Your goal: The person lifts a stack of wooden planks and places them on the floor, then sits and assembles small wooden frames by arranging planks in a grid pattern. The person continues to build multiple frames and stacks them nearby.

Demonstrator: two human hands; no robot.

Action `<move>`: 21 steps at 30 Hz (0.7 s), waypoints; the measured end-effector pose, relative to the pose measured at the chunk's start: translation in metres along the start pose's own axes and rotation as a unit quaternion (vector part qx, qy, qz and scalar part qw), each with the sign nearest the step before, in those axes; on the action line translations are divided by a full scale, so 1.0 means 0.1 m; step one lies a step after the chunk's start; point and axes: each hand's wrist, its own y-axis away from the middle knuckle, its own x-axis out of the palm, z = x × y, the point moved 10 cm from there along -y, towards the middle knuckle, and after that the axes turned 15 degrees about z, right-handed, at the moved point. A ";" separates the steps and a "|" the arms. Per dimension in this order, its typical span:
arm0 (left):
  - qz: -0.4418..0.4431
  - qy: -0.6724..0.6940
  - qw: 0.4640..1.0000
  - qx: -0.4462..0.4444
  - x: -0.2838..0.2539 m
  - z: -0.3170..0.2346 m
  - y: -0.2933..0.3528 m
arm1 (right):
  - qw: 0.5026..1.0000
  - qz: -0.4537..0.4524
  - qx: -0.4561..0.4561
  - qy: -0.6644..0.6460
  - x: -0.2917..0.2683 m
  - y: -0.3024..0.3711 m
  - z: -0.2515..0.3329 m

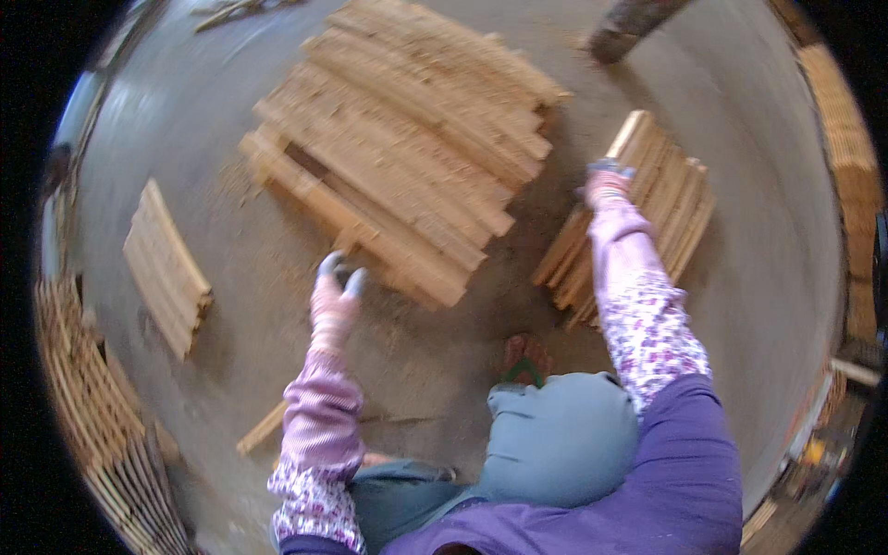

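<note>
A large stack of wooden planks [398, 139] lies on the floor before me, its upper boards sprinkled with sawdust. My left hand [335, 291], in a pink glove with grey fingertips, is just off the near left edge of this stack. Its thumb and fingers are apart, and nothing is in them. To the right is a smaller stack of planks [671, 199]. My right hand [608, 182], gloved the same way, is closed on a plank [631, 135] at that stack's left side. My right forearm covers part of the boards.
A small bundle of planks [166, 268] rests on the floor at the left. A loose wooden stick [262, 428] lies near my left forearm. A thick post [629, 28] stands at the far right. Long wood strips [83, 370] line the left side; more stacked wood [846, 157] lines the right.
</note>
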 end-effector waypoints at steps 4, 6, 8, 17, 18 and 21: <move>-0.066 -0.073 0.995 0.035 0.13 -0.32 -0.03 | 0.995 0.037 0.073 0.051 -0.27 0.64 -0.26; -0.067 -0.088 0.991 0.073 0.27 -0.59 -0.08 | 0.993 0.028 0.107 0.033 -0.22 0.64 -0.58; -0.037 -0.167 0.983 0.065 0.35 -0.76 -0.07 | 0.991 0.058 0.118 0.021 -0.12 0.74 -0.70; 0.052 -0.141 0.986 -0.070 0.55 -0.85 -0.16 | 0.972 0.132 0.194 0.018 0.61 0.95 -1.58; 0.034 -0.126 0.990 -0.053 0.52 -0.81 -0.17 | 0.968 0.149 0.200 0.019 0.64 0.95 -1.60; -0.013 -0.030 0.999 -0.021 0.48 -0.63 -0.15 | 0.987 -0.015 0.145 -0.068 0.32 0.94 -1.46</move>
